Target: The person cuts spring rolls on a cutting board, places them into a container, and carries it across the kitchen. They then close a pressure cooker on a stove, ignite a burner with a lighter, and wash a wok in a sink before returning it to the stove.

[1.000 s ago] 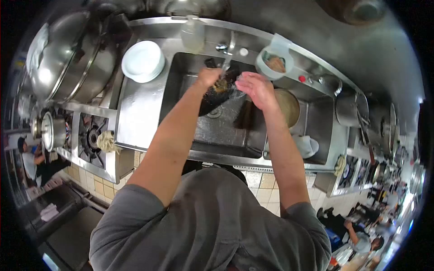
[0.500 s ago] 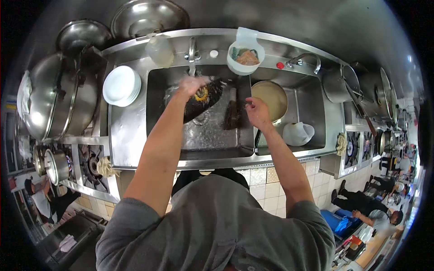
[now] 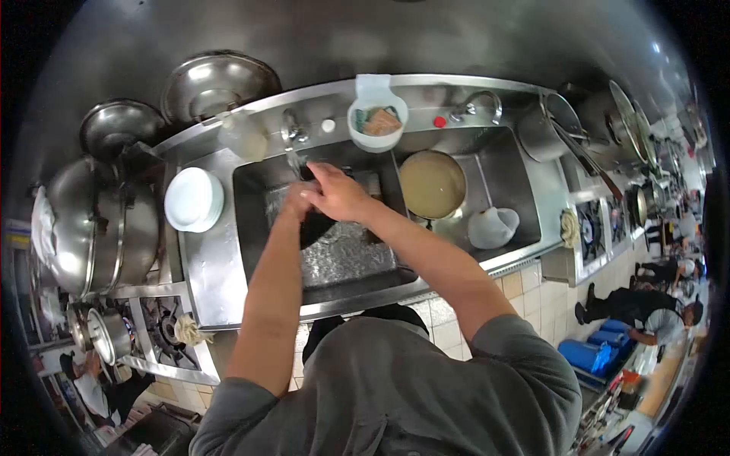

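Observation:
In the left sink basin [image 3: 342,266], my two hands meet close to the running faucet [image 3: 292,129]. My right hand [image 3: 342,196] reaches across with its fingers stretched and the thumb apart, holding nothing that I can see. My left hand [image 3: 298,199] is against it, its fingers mostly hidden behind the right. Under them lies a dark pan [image 3: 315,228], largely covered by my hands. A brush [image 3: 374,185] is partly visible behind my right wrist, near the basin divider.
The right basin holds a round pan of cloudy liquid [image 3: 432,185] and a white container [image 3: 493,228]. Stacked white plates [image 3: 194,199] stand on the left drainboard. A white tub with scrubbing pads [image 3: 378,125] sits behind the divider. Other people are at both sides.
My right hand has left the area by the divider and moved left to meet my left hand. The dark pan is now more covered, and the whole view has shifted.

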`<state>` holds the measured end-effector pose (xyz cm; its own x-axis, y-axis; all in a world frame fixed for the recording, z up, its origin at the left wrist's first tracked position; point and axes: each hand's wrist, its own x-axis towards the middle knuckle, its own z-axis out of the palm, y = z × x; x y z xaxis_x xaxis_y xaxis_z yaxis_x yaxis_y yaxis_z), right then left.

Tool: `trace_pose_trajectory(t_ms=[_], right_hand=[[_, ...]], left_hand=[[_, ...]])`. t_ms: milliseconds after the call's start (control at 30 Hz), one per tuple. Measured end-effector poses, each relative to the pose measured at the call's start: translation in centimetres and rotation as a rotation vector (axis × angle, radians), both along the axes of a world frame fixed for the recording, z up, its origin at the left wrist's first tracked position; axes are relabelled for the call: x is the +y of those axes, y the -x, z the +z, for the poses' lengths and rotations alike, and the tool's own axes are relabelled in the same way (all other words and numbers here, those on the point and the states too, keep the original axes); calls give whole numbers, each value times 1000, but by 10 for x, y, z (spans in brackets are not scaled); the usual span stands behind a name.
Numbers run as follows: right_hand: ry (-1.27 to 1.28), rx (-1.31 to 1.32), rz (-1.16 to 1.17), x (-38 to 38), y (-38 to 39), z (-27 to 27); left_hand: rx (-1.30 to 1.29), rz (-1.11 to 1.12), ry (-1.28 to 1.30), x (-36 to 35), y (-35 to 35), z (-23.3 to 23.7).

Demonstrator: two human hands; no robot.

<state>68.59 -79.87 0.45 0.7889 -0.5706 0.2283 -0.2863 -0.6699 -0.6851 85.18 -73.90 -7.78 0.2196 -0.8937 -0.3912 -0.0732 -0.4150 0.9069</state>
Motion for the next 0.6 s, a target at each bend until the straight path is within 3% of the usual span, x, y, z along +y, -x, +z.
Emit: trace_pose_trajectory(t_ms=[67,200,300,367,433,467,500,567,600], right_hand=[[10,20,-19,5,-36,-17],[-156,-15,18,7,-69,-10],[-297,23,-13,16,-77,1],[-496,333,-254,14,-72,25],[-495,51,-480,13,-62,-33],[-540,-49,-459,12,-46,-66],[-584,-144,-435,15,-27,-92],[-535,-36,-429,36,1,-117],[-544,-8,-413,46,10,-96]], left_hand=[[-199,-3,231,11,10,-29],[185,454,347,23,16,-27],[287,270,222,50,-4,8],[285,200,288,58,-15,13],[481,433,50,56,-26,30],[462,501,117,50,-32,24],[473,486,122,39,-32,26],[366,461,114,5,-35,37],[404,332,113,-12,-38,27]])
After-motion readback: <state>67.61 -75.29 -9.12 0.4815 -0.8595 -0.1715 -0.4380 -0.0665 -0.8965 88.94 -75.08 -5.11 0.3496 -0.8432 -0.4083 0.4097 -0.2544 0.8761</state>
